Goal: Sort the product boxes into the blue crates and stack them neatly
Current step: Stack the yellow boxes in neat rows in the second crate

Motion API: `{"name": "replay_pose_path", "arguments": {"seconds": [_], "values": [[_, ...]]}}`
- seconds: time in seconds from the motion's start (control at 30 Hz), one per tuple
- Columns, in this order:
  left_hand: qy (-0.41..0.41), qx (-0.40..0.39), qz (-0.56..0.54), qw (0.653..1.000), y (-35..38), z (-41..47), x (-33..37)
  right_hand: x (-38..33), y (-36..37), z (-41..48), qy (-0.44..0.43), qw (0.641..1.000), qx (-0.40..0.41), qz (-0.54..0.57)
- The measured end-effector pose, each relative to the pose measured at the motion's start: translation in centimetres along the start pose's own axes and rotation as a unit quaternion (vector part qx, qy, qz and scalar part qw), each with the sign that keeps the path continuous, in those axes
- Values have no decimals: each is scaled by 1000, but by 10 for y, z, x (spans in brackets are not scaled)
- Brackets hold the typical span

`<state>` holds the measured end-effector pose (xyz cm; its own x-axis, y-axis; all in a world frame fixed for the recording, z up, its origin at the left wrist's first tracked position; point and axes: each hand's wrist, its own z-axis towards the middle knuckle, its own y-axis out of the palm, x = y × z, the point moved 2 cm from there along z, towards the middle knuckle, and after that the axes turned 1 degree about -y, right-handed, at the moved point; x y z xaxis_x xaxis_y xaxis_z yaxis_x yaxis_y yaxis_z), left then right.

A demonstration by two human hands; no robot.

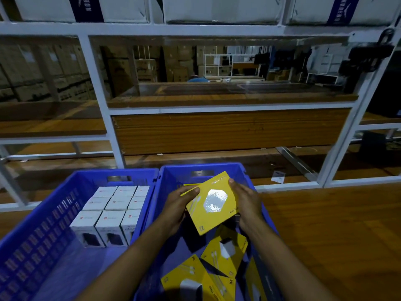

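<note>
Two blue crates stand side by side on the wooden floor. The left crate (43, 213) holds several white product boxes (110, 213) standing upright in neat rows at its far end. Several yellow flat boxes (225, 253) lie loose and tilted in the right crate (169, 177). Over that crate, my left hand (178, 205) and my right hand (247, 203) hold a yellow box with a shiny window (213, 203) by its two sides. Another yellow edge shows just behind it.
A white metal rack (97, 83) with wooden shelves (227, 98) stands right behind the crates. White cartons (217, 9) sit on its top level. A small white card (278, 177) lies under the rack. Wooden floor (336, 224) stretches to the right.
</note>
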<state>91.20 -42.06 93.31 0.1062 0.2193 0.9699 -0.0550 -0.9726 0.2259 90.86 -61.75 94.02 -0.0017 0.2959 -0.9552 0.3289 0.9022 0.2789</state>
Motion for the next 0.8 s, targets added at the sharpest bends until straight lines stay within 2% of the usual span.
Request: {"name": "replay_pose_path", "arguments": {"seconds": [0.17, 0.3, 0.43, 0.53, 0.63, 0.7, 0.8], "values": [[10, 22, -33, 999, 0, -3, 2, 4, 5, 0, 13, 999, 5, 33], [9, 55, -116, 992, -5, 1, 2, 9, 16, -9, 115, 987, -82, 77], [1, 78, -147, 986, -8, 3, 4, 21, 25, -20, 105, 979, -176, -8], [1, 108, -81, 991, -9, 2, 2, 28, 27, -21, 33, 986, -154, -50], [-5, 110, 17, 994, -9, 4, -4, 29, 26, -16, -131, 974, -96, -161], [-27, 89, 52, 994, -8, 3, -5, 27, 26, -21, -239, 934, -81, -254], [-53, 39, 55, 996, -3, 2, -3, 23, 29, -38, -396, 851, -86, -333]]}}
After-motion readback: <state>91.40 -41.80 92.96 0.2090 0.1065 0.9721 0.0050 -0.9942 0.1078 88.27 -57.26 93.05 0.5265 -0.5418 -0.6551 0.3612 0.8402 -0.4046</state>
